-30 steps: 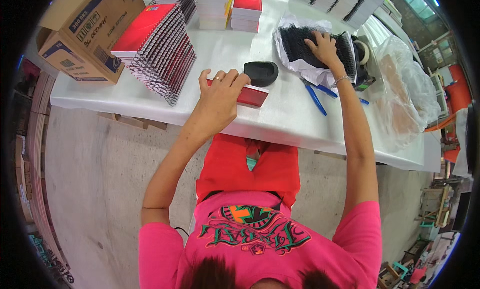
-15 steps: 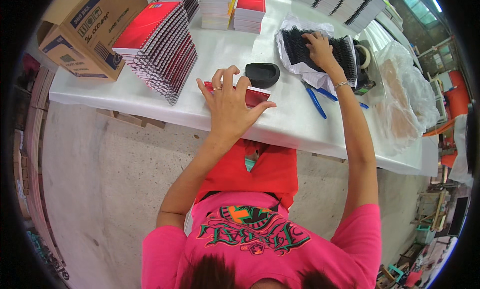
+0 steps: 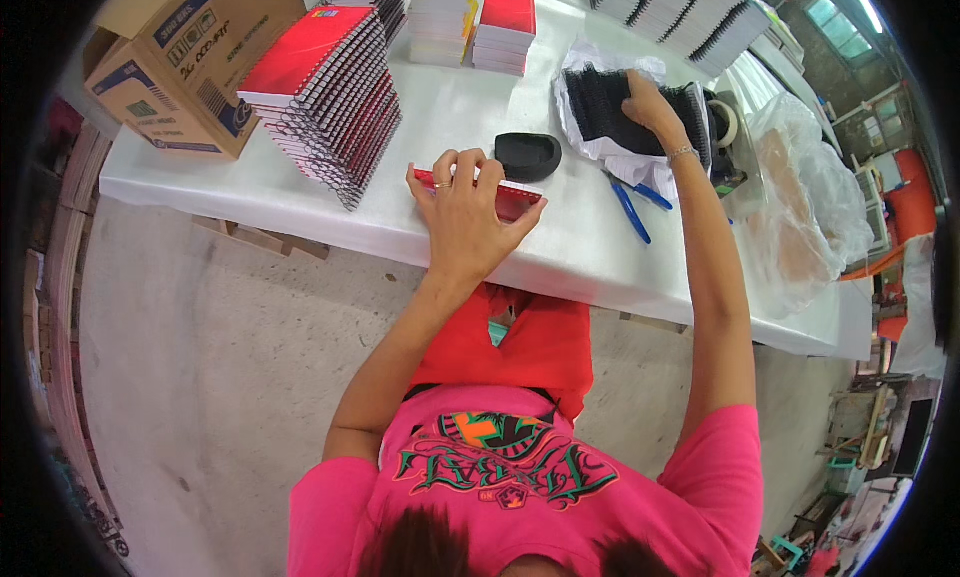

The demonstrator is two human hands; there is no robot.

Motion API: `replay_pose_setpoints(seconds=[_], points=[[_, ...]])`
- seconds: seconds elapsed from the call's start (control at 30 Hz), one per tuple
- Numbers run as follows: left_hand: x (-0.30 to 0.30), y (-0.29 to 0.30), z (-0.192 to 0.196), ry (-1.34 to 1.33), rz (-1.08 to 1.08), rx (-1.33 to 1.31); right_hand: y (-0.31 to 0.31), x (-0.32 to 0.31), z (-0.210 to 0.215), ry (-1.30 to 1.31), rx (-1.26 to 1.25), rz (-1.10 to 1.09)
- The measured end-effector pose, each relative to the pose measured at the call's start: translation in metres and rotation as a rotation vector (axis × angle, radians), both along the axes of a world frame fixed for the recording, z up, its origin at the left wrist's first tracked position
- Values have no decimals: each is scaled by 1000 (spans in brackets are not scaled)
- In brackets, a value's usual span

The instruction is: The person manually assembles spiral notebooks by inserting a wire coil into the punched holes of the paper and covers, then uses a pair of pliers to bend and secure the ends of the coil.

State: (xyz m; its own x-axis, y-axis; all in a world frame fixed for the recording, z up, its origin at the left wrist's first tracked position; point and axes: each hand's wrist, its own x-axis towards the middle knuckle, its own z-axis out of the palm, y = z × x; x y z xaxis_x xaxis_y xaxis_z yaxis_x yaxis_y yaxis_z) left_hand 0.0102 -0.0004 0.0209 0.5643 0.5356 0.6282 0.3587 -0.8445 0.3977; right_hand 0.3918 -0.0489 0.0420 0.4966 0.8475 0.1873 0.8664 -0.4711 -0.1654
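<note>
My left hand (image 3: 462, 202) is wrapped over a small red-covered notebook (image 3: 517, 205) standing on its long edge near the table's front. A row of punched holes runs along its top edge, and the fingers and thumb clasp it from both sides. Over to the right, my right hand (image 3: 655, 115) is curled down into a pile of black spiral binding coils (image 3: 598, 102), its fingertips partly hidden there. The coils lie on crumpled white paper (image 3: 640, 163). Just behind the notebook is a black, shallow, rounded holder (image 3: 527, 157).
Blue-handled pliers (image 3: 632, 215) lie before the coils. Left stand a tilted stack of spiral-bound red notebooks (image 3: 335, 107) and a cardboard box (image 3: 190, 67). Behind are unbound red-covered booklets (image 3: 504, 37) and bound stacks (image 3: 680, 17). At right are a tape roll (image 3: 726, 123) and clear plastic bag (image 3: 800, 192).
My left fingers have closed down over the notebook from a looser, arched grip. My right hand has shifted slightly and its spread fingers have curled into the coils. The view has shifted a little.
</note>
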Motion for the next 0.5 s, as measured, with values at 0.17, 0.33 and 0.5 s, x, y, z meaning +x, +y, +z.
replay_pose_setpoints(seconds=[0.17, 0.33, 0.5], points=[[-1, 3, -1, 22, 6, -10, -9, -21, 17, 49, 19, 17], [-1, 0, -1, 17, -3, -16, -21, -31, 35, 192, 81, -122], [-1, 2, -2, 14, 24, -3, -14, -58, 25, 161, 102, -18]])
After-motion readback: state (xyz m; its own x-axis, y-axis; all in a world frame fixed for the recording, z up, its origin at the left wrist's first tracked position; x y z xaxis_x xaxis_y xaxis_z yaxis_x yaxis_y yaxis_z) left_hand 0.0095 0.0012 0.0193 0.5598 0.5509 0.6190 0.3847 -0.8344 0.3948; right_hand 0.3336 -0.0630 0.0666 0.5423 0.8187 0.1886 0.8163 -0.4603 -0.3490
